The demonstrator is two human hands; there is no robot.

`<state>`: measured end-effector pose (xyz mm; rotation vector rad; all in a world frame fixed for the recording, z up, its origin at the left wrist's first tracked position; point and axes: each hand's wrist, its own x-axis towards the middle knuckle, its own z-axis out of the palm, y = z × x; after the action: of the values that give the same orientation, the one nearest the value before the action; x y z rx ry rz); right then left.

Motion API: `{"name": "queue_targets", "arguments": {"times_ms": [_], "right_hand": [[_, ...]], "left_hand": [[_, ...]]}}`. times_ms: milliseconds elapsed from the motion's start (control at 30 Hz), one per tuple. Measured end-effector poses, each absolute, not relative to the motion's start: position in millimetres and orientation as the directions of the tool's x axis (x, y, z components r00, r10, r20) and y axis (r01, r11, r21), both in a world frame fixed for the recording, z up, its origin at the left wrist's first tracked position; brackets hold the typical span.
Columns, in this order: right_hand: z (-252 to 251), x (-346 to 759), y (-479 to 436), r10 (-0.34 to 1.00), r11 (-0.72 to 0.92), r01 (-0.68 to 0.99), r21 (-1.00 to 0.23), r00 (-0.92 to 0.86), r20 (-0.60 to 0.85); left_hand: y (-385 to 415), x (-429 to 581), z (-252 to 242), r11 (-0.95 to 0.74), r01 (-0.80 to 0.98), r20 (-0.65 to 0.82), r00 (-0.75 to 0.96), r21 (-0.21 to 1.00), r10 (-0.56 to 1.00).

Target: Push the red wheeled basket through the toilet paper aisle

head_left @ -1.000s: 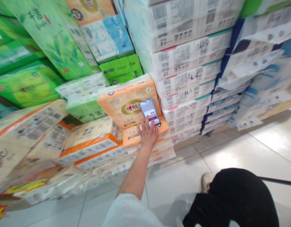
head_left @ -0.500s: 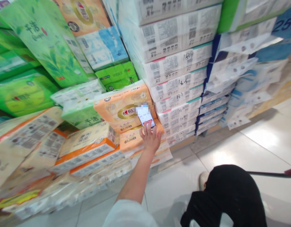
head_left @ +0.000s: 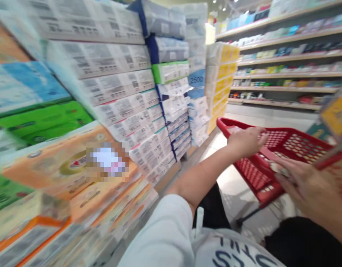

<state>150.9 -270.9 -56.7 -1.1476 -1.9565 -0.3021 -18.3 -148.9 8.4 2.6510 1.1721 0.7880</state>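
Note:
My left hand (head_left: 245, 142) reaches across to a red shopping cart (head_left: 254, 170). Its fingers bend over the cart's handle (head_left: 267, 152), slightly blurred. Close to the handle's other end is my right hand (head_left: 304, 181), its fingers closed around a small pale thing (head_left: 280, 168) too blurred to name. To the left, a phone (head_left: 107, 159) with a bright screen, partly pixelated, rests against an orange tissue pack (head_left: 48, 167), away from both hands.
Tall stacks of white tissue packs (head_left: 112, 85) stand beyond the orange packs. Yellow-and-white packs (head_left: 223, 81) are stacked farther along. Shelves (head_left: 288, 55) of small goods line the back. An orange-yellow sign (head_left: 338, 115) hangs at the right edge.
My left hand has left the phone and moved right to the cart handle. The view has swung right, bringing the cart and my right hand into sight. The phone stays on the tissue packs.

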Motion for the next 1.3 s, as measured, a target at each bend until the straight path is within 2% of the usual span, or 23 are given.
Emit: {"name": "queue_targets", "arguments": {"times_ms": [67,133,200,267,300,367,467,600,733,1033,1133,1233,1300], "right_hand": [[-54.4,158.2,-274.3,0.663,0.568,0.799,-0.197,-0.302,0.685],[-50.6,160.6,-275.0,0.704,0.569,0.783,-0.251,-0.305,0.642],[-45.7,158.2,-273.2,0.740,0.559,0.759,-0.333,-0.274,0.614],[-42.7,152.7,-270.4,0.775,0.502,0.759,-0.415,-0.182,0.605],[-43.0,149.8,-269.3,0.759,0.480,0.772,-0.416,-0.128,0.638],[-47.6,146.2,-268.6,0.682,0.505,0.796,-0.334,-0.130,0.720],[-58.9,147.0,-270.7,0.613,0.561,0.797,-0.224,-0.218,0.759],[-64.5,145.3,-276.4,0.615,0.541,0.806,-0.241,-0.184,0.767],[-64.3,143.7,-280.5,0.593,0.619,0.761,-0.195,-0.289,0.752],[-91.1,183.5,-278.4,0.579,0.689,0.661,-0.297,-0.256,0.774],[-80.8,176.7,-283.6,0.637,0.638,0.625,-0.449,-0.101,0.764],[-66.5,165.1,-281.6,0.667,0.479,0.567,-0.670,0.262,0.698],[-57.7,160.0,-276.0,0.629,0.410,0.519,-0.750,0.434,0.645]], "left_hand": [[-137.1,6.1,13.1,-0.643,0.716,0.257,0.590,0.273,0.766],[-128.4,23.7,11.5,-0.587,0.797,0.163,0.565,0.146,0.808],[-124.8,35.8,8.1,-0.566,0.824,0.132,0.561,0.007,0.818],[-125.3,42.8,5.6,-0.542,0.838,0.124,0.545,-0.061,0.829],[-126.3,44.6,4.9,-0.532,0.843,0.122,0.539,-0.085,0.834],[-127.3,45.4,4.1,-0.516,0.850,0.144,0.527,-0.108,0.838],[-124.1,43.0,2.5,-0.514,0.852,0.197,0.523,-0.102,0.829],[-118.7,41.7,-0.3,-0.502,0.860,0.221,0.510,-0.095,0.832],[-122.3,41.5,-0.7,-0.501,0.862,0.244,0.505,-0.083,0.828],[-142.3,26.4,9.4,-0.496,0.839,0.320,0.417,0.224,0.851],[-166.1,28.1,11.2,-0.558,0.789,0.317,0.477,0.258,0.820],[-200.2,31.1,6.5,-0.713,0.654,0.326,0.637,0.252,0.699],[-220.0,31.9,0.4,-0.766,0.603,0.302,0.704,0.222,0.642]]}}
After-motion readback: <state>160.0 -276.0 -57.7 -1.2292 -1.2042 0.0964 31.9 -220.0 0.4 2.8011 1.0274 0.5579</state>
